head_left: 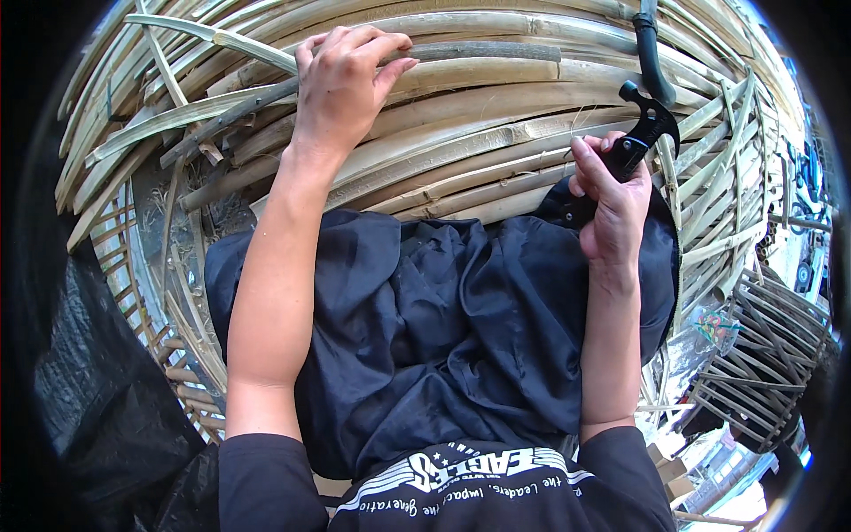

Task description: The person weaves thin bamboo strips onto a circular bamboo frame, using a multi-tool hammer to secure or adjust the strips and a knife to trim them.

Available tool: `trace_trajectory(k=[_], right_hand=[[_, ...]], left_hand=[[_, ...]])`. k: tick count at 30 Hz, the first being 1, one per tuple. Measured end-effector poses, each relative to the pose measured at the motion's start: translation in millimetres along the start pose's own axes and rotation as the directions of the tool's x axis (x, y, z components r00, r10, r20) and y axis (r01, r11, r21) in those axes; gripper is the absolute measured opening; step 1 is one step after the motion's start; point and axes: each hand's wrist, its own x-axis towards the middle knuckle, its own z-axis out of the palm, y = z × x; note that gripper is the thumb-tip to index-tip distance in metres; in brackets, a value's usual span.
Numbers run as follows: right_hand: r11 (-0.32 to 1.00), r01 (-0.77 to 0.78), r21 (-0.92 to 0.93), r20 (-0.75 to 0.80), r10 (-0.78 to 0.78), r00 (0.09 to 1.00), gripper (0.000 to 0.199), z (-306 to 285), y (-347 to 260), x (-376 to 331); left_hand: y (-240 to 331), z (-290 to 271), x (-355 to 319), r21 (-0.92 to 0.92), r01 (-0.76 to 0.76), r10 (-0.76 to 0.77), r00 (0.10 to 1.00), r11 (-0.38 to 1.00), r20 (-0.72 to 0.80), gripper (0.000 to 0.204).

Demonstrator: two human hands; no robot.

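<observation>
Our right hand (pixel 610 199) is closed around the handle of a black curved-blade knife (pixel 645 133), its hooked head resting against the pale split bamboo slats (pixel 496 142) just beyond our lap. Our left hand (pixel 341 84) lies curled over a darker grey bamboo strip (pixel 479 51) higher on the stack, fingers pressing it down. We judge a firm left-hand hold best, fingers clear of the blade. A dark cloth (pixel 443 319) covers our lap; woven bamboo frames (pixel 762 355) crowd the right, leaving little room.
</observation>
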Motion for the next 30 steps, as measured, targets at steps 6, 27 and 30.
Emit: trace_trajectory(k=[6,27,30], right_hand=[[0.999,-0.028,-0.036,0.012,0.028,1.000,0.033,0,1,-1],[0.985,-0.129,-0.116,0.066,0.137,0.988,0.032,12,5,-4],[0.984,-0.145,-0.105,0.071,0.153,0.986,0.032,9,7,-3]], left_hand=[[3,-1,0,-0.042,0.034,-0.033,0.999,0.999,0.025,0.021],[31,2,-1,-0.014,-0.002,0.002,1.000,1.000,-0.007,0.021],[28,2,-2,-0.034,0.009,-0.008,1.000,0.999,0.020,0.018]])
